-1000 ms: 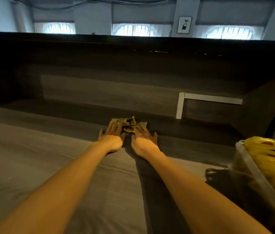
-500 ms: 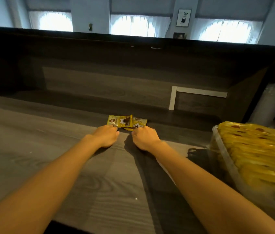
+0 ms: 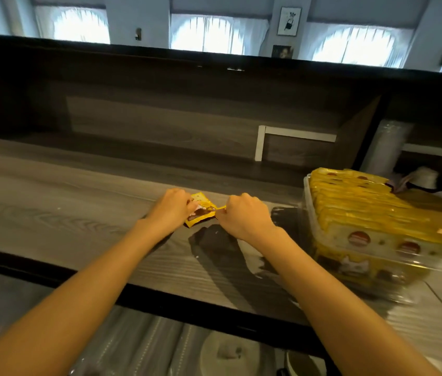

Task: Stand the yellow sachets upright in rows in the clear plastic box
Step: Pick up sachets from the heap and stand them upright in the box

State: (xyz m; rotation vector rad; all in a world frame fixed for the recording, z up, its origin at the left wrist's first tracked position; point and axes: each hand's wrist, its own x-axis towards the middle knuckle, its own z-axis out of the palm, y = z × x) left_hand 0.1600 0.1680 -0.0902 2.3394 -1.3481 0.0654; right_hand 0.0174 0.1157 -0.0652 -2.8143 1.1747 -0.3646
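A small bunch of yellow sachets (image 3: 201,210) lies between my hands on the grey wooden counter (image 3: 51,207). My left hand (image 3: 170,208) grips the bunch at its left side with curled fingers. My right hand (image 3: 244,214) pinches its right edge. To the right stands the clear plastic box (image 3: 307,213), with several yellow sachets (image 3: 361,210) standing upright in rows inside it.
Behind the counter rises a dark wooden back wall with a white bracket (image 3: 262,142). A white object (image 3: 423,177) sits behind the box at the far right. Below the counter's dark front edge (image 3: 160,294) lie plastic-wrapped items (image 3: 225,354).
My hands went from lying flat on the sachets to curling round them, and pulled the bunch toward me along the counter. The view has tilted down and more of the box shows.
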